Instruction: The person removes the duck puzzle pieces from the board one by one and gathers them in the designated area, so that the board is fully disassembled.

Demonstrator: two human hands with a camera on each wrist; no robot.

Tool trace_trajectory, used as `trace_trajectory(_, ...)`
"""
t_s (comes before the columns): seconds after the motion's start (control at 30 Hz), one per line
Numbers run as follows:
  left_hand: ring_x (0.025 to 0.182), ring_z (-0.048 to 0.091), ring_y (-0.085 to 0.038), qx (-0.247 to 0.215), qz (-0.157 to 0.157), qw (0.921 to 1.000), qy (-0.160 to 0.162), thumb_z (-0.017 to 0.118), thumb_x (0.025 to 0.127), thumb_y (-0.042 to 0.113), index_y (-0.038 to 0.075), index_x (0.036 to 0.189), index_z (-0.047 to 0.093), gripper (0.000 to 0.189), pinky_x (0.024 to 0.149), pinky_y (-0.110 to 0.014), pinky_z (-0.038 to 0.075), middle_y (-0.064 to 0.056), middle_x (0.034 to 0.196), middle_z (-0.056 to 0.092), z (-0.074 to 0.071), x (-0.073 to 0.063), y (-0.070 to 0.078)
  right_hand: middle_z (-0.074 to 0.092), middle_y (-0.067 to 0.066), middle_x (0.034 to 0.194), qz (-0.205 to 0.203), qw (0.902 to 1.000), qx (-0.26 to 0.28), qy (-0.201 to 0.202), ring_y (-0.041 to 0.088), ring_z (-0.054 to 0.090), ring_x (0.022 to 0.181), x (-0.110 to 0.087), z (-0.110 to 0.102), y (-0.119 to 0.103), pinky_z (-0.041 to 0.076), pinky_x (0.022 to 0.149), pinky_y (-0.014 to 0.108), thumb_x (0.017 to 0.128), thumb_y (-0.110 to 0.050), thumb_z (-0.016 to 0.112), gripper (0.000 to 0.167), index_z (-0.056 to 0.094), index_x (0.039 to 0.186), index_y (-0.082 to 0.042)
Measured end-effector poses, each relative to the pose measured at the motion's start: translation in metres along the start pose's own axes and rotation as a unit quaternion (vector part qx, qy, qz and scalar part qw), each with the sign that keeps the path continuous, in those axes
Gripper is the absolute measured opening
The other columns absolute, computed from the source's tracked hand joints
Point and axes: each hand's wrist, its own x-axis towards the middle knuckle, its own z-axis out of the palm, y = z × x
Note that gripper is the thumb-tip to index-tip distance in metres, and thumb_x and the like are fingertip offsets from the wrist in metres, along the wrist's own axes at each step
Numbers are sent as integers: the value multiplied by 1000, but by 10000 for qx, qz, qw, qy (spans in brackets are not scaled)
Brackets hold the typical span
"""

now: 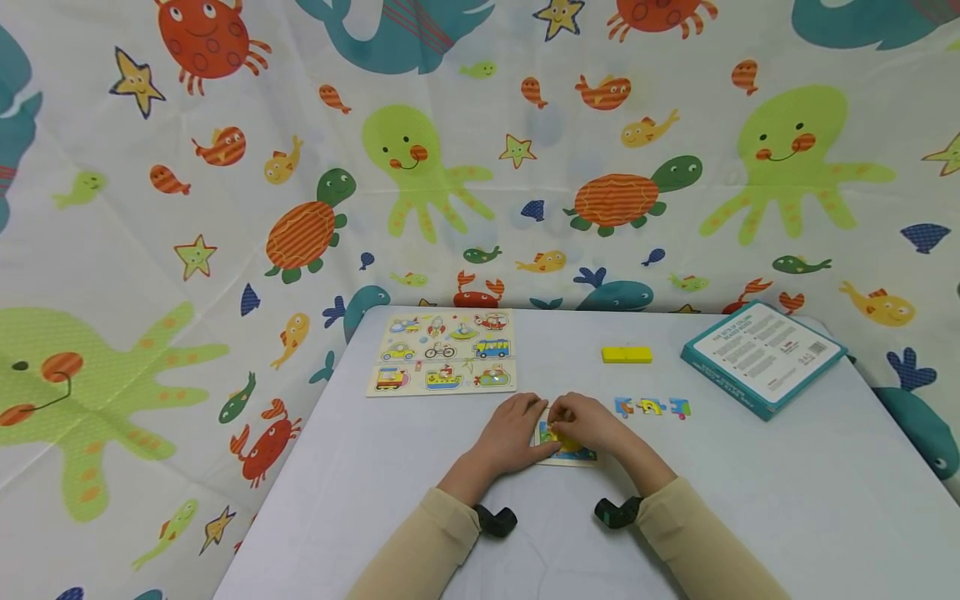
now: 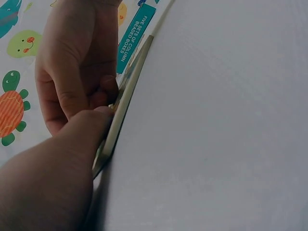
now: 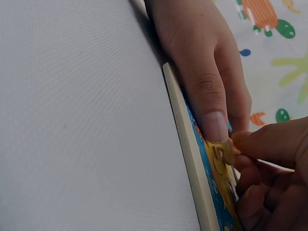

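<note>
A small wooden jigsaw puzzle (image 1: 585, 457) with a yellow and blue picture lies flat on the table in front of the person. The left hand (image 1: 512, 433) rests along its left side, fingers extended; in the right wrist view its straight thumb (image 3: 215, 126) presses on the yellow part. Over the upper right of the puzzle, the right hand (image 1: 588, 419) pinches a small puzzle piece (image 3: 235, 148) between thumb and fingers, close to the left thumb. Fingers hide much of that piece and of the picture. Three loose puzzle pieces (image 1: 650, 406) lie in a row to the right.
At the back left lies a wooden board (image 1: 442, 350) with vehicle pictures. A yellow block (image 1: 627, 355) sits behind the loose pieces. The teal and white box (image 1: 768, 354) is at the back right. A patterned cloth (image 1: 450, 167) hangs behind the white table (image 1: 337, 500).
</note>
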Motion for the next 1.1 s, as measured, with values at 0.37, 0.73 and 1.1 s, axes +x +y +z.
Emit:
trace_trajectory(0.37, 142, 37, -21, 14, 0, 10000, 39, 51, 91, 69, 15, 149, 44, 79, 120, -39, 31, -3, 147, 45, 1, 0, 0, 62, -5, 85, 26, 9998, 174, 43, 15, 55, 80, -3, 0, 0, 47, 71, 28, 93, -17, 67, 5, 64, 92, -20)
trace_trajectory(0.73, 142, 36, -21, -16, -29, 10000, -21, 50, 91, 69, 15, 149, 44, 79, 120, -40, 30, -3, 147, 45, 1, 0, 0, 63, -5, 87, 92, 9995, 282, 108, 15, 55, 82, -2, 0, 0, 47, 73, 29, 94, -20, 67, 6, 66, 95, -15)
trace_trajectory(1.1, 142, 36, -21, -48, -76, 9999, -58, 51, 91, 68, 16, 149, 43, 79, 121, -39, 29, -2, 147, 44, 1, 1, 0, 62, -2, 90, 159, 9989, 357, 246, 16, 54, 83, -4, -5, -1, 47, 71, 28, 94, -21, 67, 7, 65, 95, -14)
